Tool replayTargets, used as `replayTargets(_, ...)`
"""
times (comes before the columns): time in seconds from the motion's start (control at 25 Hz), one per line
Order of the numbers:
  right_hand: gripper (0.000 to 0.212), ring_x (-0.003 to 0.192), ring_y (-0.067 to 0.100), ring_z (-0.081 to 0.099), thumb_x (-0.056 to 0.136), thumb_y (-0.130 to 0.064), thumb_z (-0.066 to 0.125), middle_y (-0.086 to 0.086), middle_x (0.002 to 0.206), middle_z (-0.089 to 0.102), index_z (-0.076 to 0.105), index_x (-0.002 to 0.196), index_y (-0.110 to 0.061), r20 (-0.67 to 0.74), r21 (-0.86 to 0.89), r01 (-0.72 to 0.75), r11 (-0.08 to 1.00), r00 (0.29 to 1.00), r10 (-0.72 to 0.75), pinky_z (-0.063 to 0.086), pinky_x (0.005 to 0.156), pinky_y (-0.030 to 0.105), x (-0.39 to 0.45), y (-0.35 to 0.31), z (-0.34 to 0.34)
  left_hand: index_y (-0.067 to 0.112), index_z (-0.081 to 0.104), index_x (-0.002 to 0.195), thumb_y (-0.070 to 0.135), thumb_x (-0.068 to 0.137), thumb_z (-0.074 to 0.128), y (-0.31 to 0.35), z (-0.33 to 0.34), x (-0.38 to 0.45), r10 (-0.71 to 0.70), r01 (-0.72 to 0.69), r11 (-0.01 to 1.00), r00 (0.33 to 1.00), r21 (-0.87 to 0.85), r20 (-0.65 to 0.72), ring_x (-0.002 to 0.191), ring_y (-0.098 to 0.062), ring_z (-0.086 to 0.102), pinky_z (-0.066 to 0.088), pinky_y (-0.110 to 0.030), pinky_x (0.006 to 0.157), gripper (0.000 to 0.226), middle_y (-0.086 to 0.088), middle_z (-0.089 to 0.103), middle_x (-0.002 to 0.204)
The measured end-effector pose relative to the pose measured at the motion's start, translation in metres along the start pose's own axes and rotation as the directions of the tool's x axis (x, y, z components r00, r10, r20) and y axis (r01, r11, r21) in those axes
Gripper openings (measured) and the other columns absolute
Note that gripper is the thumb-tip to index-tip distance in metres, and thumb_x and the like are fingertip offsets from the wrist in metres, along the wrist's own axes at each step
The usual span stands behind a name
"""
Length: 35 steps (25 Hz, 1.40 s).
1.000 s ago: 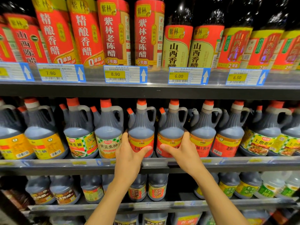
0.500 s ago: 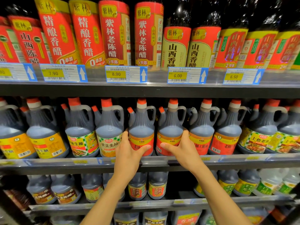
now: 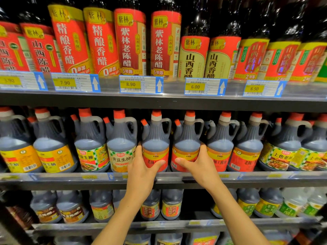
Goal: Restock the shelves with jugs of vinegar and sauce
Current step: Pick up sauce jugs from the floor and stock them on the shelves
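Fingers of both hands out of sight behind the two red-labelled jugs (image 3: 155, 147), bottom-shelf labels (image 3: 203, 242) cut off.

Both arms up, hands cupped inward

Bare forearms reach forward and upward, side by side. The left hand (image 3: 141, 167) and right hand (image 3: 200, 165) face each other, thumbs pointing inward, fingers curled out of sight behind

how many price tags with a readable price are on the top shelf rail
5, left to right: 3.90 tag at the left edge, blurred; 7.90 tag; 8.90 tag in the middle; 6.00 tag; 6.50 tag. More may lie outside the frame.
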State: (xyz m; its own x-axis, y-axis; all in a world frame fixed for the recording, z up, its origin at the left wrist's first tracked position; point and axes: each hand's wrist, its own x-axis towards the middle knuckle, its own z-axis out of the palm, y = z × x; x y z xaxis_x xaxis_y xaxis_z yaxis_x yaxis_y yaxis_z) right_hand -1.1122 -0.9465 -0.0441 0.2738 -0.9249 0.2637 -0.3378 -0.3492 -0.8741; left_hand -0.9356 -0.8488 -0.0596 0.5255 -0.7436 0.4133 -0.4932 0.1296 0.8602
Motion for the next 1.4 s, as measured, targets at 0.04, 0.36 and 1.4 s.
replayTargets(0.04,0.066,0.11,0.014,0.064,0.078,-0.034,0.09,-0.006,0.121,0.064,0.045,0.124,-0.018,-0.009,-0.007,0.0,1.0,1.0,0.0,0.051,0.083,0.024,-0.001,0.0,0.0,0.025,0.042,0.15,0.038,0.086,0.08,0.0,0.0,-0.003,0.0,0.0,1.0,1.0,-0.01,-0.004,0.133,-0.013,0.055,0.05,-0.044,0.109,0.076,0.008,0.058,0.144)
replayTargets(0.36,0.087,0.122,0.024,0.063,0.08,-0.036,0.088,0.004,0.137,0.063,0.038,0.146,-0.011,-0.092,-0.023,0.013,1.0,0.996,-0.015,0.052,0.09,0.033,-0.012,-0.005,0.006,0.031,0.053,0.137,0.034,0.088,0.079,-0.005,-0.033,-0.021,-0.006,0.008,1.0,0.989,0.011,-0.149,0.11,0.006,0.062,0.052,-0.025,0.098,0.055,0.015,0.065,0.123)
replayTargets(1.4,0.09,0.132,0.024,0.057,0.085,-0.04,0.083,0.006,0.144,0.059,0.033,0.154,-0.013,-0.102,-0.066,0.023,0.998,0.994,-0.03,0.043,0.094,0.028,-0.048,-0.011,0.007,0.009,0.053,0.14,0.038,0.082,0.084,-0.013,-0.069,0.0,-0.06,0.108,0.978,0.965,0.178,-0.256,0.122,-0.035,0.059,0.049,-0.05,0.1,0.072,-0.012,0.066,0.13)
